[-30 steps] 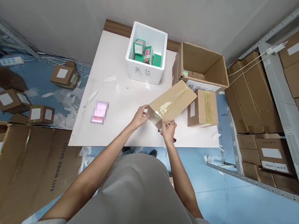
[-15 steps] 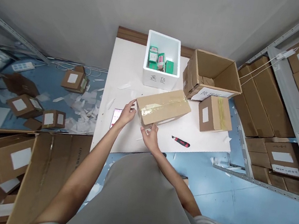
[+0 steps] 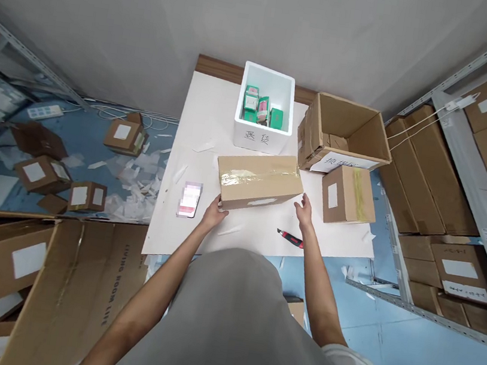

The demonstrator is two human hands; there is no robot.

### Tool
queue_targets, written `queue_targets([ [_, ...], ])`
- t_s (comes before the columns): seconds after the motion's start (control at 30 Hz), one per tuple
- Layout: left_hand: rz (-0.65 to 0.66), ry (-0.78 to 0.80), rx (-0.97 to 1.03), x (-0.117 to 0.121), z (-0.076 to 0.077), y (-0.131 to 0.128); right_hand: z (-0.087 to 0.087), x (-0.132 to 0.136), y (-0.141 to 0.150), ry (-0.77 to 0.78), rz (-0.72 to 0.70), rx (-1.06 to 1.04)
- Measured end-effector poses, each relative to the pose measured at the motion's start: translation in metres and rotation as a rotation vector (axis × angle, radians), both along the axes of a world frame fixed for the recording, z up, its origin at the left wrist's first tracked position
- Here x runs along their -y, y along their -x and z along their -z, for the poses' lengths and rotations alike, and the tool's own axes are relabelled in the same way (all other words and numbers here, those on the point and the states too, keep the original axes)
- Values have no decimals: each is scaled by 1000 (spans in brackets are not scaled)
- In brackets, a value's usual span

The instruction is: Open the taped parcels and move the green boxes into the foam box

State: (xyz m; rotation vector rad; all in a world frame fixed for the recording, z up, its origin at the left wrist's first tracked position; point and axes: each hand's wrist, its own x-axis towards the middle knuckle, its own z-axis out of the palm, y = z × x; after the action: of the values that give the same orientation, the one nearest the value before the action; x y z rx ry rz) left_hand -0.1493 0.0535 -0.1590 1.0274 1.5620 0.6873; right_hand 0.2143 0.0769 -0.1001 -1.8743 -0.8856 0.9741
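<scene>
A long taped cardboard box (image 3: 257, 178) lies across the middle of the white table, shiny tape along its top and a white label on its near side. My left hand (image 3: 214, 214) grips the near left corner, its fingertips partly hidden by the box. Just off the right end is my right hand (image 3: 305, 214), fingers apart and holding nothing. Beside that hand, a red and black utility knife (image 3: 290, 238) rests on the table. A phone (image 3: 189, 199) with a lit, blurred screen lies left of my left hand.
Behind the box stand a white foam bin (image 3: 261, 141) with several green packs and an open carton (image 3: 346, 124). A smaller taped box (image 3: 349, 195) sits at the right. Shelving (image 3: 464, 159) flanks the right side; a large carton (image 3: 89, 281) stands at lower left.
The long box has turned slightly and shifted a little left. My right hand has moved from its near left side to its right end; my left hand has come down to the near left corner.
</scene>
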Motion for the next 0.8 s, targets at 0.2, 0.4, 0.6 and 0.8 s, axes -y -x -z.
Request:
queue_targets([
  [0.2,-64,15,-50,13,9,3,34,17,13,-35,-136,-63],
  [0.4,-154,42,-98,54,19,8,62,88,4,-39,-171,-92],
  [0.6,-214,52,-105,103,22,8,78,154,-12,-58,-171,-118],
  [0.8,-258,111,-78,128,32,-8,98,157,-32,19,-282,-127],
])
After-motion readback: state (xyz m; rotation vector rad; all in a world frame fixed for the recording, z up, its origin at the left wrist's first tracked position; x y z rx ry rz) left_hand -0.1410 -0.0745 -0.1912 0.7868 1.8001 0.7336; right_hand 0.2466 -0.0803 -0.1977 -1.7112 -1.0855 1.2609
